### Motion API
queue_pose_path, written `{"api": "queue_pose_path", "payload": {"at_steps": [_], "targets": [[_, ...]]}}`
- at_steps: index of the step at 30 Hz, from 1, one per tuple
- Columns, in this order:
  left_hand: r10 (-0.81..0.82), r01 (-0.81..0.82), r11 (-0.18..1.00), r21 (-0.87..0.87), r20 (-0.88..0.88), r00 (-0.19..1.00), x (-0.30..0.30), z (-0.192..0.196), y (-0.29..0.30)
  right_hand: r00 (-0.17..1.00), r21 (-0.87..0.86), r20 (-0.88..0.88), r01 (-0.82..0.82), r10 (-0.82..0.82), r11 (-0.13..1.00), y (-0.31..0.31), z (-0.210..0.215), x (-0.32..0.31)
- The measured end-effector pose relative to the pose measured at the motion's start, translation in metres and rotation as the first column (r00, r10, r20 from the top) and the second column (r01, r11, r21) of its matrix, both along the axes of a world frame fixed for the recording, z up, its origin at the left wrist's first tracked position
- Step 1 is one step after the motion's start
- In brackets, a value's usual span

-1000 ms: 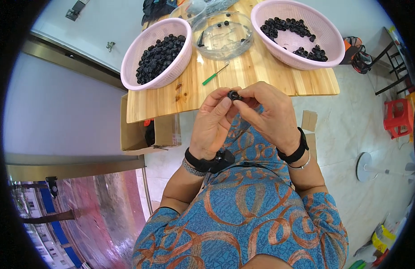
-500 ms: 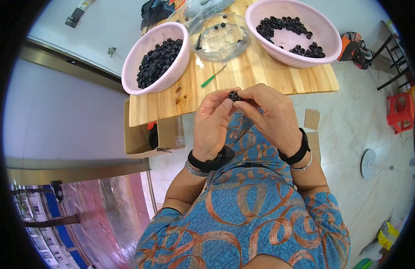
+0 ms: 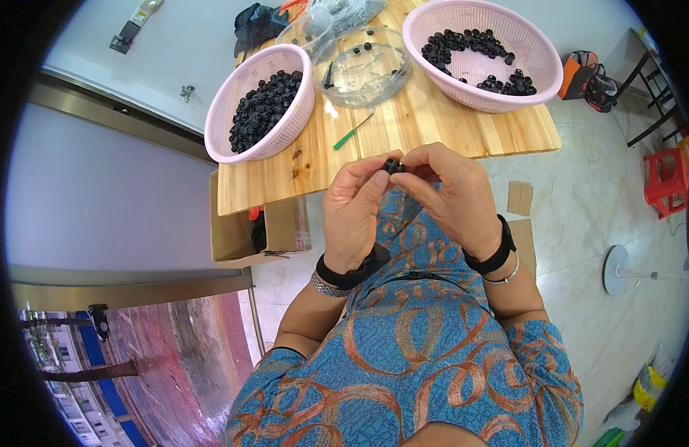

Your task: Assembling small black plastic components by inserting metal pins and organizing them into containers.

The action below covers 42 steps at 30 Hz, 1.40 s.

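Observation:
Just in front of the table's near edge, a small round black plastic part (image 3: 392, 165) is pinched between my two hands. My left hand (image 3: 353, 205) grips it between thumb and fingertips. From the other side, the thumb and forefinger of my right hand (image 3: 452, 195) close on it too; the fingers cover some of it. Beyond my hands, a green-handled screwdriver (image 3: 345, 139) lies on the wooden table (image 3: 389, 123). To the left, a pink basket (image 3: 303, 119) is heaped with black parts, and another pink basket (image 3: 501, 104) at the right holds a scattering of them.
A clear round plastic tray (image 3: 344, 95) with a few black pieces stands between the baskets. Plastic bags (image 3: 352, 10) lie at the far edge. A cardboard box (image 3: 298, 231) is under the table's left side, and a red stool (image 3: 663, 182) stands on the floor at right.
The black part has turned slightly between my fingers, and my right fingers have shifted a little. The whole view has moved slightly.

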<state>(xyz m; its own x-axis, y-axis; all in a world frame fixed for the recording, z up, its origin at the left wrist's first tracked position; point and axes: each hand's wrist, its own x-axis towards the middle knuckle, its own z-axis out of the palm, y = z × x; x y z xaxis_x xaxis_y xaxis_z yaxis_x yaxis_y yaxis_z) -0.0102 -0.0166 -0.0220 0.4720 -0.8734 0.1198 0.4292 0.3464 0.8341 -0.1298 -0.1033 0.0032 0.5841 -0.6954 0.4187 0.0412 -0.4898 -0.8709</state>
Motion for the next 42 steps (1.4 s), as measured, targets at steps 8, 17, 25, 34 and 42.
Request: {"api": "queue_pose_path", "payload": {"at_steps": [8,17,25,34,42], "targets": [[0.007,-0.007,1.0,-0.008,0.006,1.0,0.0,-0.001,-0.001,1.0,-0.136,-0.019,-0.013,0.01,0.991,-0.004,0.001,-0.002],[0.07,-0.067,0.997,-0.031,0.119,0.99,0.003,-0.008,0.0,1.0,-0.273,0.011,-0.013,0.017,0.962,-0.004,0.002,0.003],[0.07,-0.069,0.996,-0.063,0.021,0.997,0.001,-0.008,0.002,0.99,-0.172,0.038,-0.125,0.133,0.977,-0.014,0.001,0.006],[-0.225,0.228,0.973,-0.023,-0.284,0.932,0.008,-0.006,0.013,0.888,-0.277,-0.318,-0.423,0.333,0.863,-0.051,0.022,0.008],[-0.258,0.289,0.957,0.021,-0.396,0.881,0.002,-0.017,0.021,0.793,-0.522,-0.404,-0.609,0.456,0.597,-0.059,0.021,0.01]]}}
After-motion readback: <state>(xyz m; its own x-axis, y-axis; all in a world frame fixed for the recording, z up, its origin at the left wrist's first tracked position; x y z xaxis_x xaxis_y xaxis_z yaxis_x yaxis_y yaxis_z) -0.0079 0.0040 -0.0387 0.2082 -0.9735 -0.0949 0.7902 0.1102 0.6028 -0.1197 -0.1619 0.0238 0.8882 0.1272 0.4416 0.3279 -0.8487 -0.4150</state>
